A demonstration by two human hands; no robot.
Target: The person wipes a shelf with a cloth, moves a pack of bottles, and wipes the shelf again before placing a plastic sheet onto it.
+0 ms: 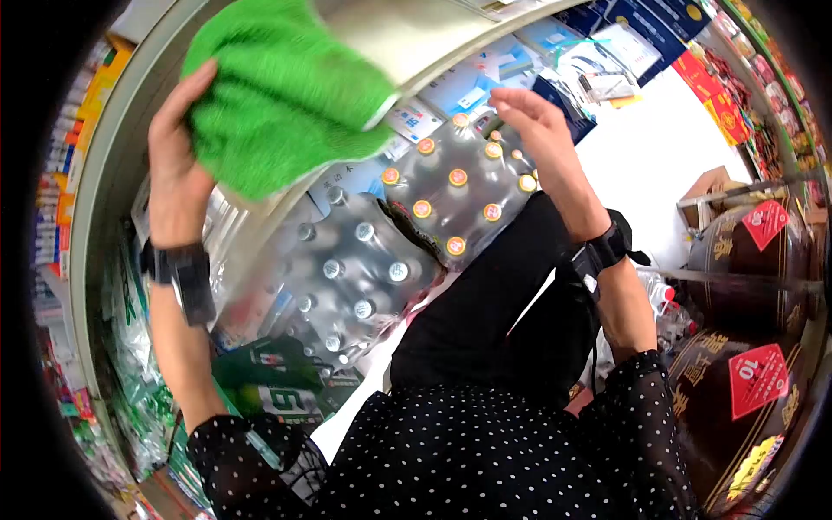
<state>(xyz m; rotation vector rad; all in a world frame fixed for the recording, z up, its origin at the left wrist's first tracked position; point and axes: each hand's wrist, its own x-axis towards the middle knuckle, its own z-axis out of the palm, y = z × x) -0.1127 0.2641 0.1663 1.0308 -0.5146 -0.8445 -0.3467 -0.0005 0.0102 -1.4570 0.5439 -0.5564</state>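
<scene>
A bright green cloth hangs from my left hand, its thumb lying over the cloth's near edge and the other fingers hidden behind it. The cloth is over a pale shelf surface and is slightly blurred. My right hand is raised in the air with fingers extended and holds nothing. Below it is a shrink-wrapped pack of bottles with orange and yellow caps. Nearer my left arm sits another wrapped pack, its bottles white-capped. Dark straps circle both wrists.
Large brown jars with red labels stand at the right, by a metal rail. Green packaging lies at the lower left. Blue-and-white packets are under the shelf edge. Stocked shelves line the far left.
</scene>
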